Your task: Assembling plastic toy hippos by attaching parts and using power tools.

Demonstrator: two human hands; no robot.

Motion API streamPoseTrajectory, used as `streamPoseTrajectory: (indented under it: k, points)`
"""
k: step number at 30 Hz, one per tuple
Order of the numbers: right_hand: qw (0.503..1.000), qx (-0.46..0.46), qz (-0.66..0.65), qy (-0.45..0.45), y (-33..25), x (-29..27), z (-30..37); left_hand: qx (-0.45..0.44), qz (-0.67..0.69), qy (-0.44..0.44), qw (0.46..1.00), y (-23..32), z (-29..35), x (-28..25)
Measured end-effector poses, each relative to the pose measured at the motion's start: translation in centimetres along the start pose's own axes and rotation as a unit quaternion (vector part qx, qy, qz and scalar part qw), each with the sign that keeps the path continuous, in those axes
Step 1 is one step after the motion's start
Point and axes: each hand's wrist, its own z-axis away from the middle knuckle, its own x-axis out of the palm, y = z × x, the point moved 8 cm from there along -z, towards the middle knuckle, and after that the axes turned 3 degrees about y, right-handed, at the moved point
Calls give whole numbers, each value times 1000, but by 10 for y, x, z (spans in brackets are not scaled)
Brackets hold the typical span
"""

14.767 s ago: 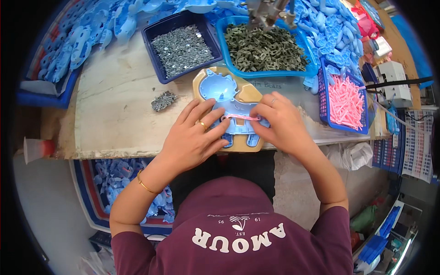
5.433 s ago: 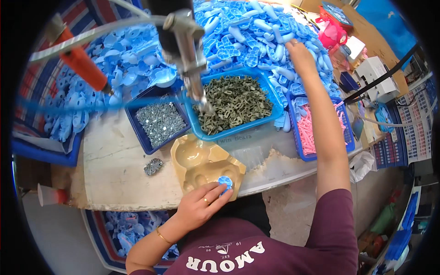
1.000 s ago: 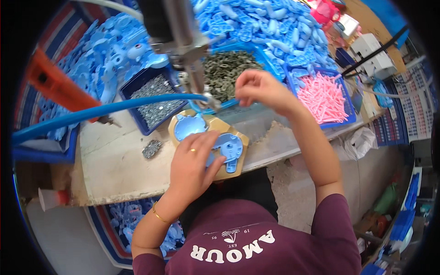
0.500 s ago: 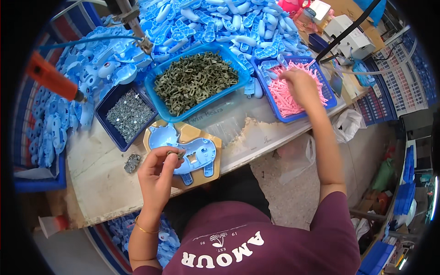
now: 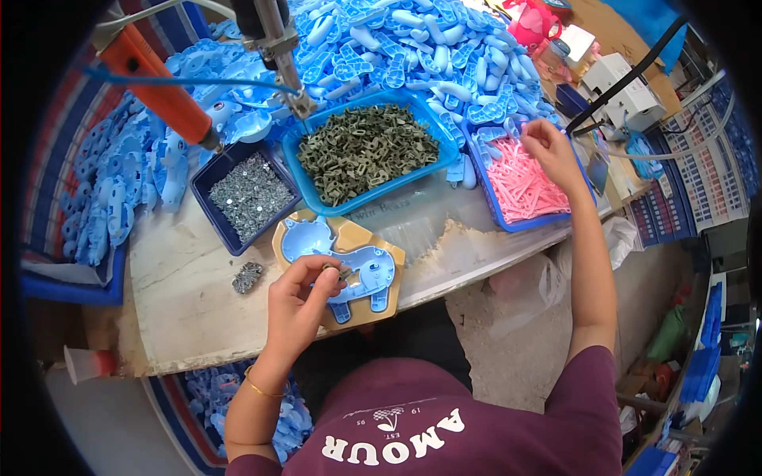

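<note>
My left hand (image 5: pixel 298 305) pinches a small olive-green plastic clip (image 5: pixel 343 272) between thumb and fingertips, just above a light-blue animal-shaped shell half (image 5: pixel 370 268). The shell lies hollow side up in a tan fixture block (image 5: pixel 390 305). Over the blue basket (image 5: pixel 508 225) on the right, my right hand (image 5: pixel 556 159) is raised with its fingers pinched together. A bit of pink shows at its fingertips, apparently the end of a pink plastic stick. Many more pink sticks (image 5: pixel 525 186) fill the basket, with some light-blue parts at its far side.
A bright-blue tray of olive-green clips (image 5: pixel 369 151) and a dark-blue bin of metal screws (image 5: pixel 250 194) stand behind the fixture. An orange electric screwdriver (image 5: pixel 163 87) and a metal tool shaft (image 5: pixel 282 63) hang at upper left. Blue parts (image 5: pixel 421 47) are heaped along the back.
My right hand has lifted slightly from among the pink sticks, its fingers now pinched. The left hand still holds the clip over the shell. The whole view has shifted a little.
</note>
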Motion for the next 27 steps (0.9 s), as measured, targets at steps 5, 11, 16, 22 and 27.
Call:
streamPoseTrajectory:
  k: [5, 11, 16, 22, 27]
  points:
    - [975, 41, -214, -45, -62, 64, 24, -34, 33, 17, 999, -11, 3, -4]
    - [913, 96, -336, -212, -131, 186, 107, -46, 39, 28, 998, -11, -1, 11]
    - [903, 135, -370, -171, -125, 219, 120, -53, 30, 24, 998, -18, 2, 7]
    - [916, 99, -376, -102, -123, 216, 129, -42, 83, 52, 994, -18, 7, 6]
    - [921, 94, -372, -64, -120, 217, 138, -11, 64, 68, 996, -16, 6, 2]
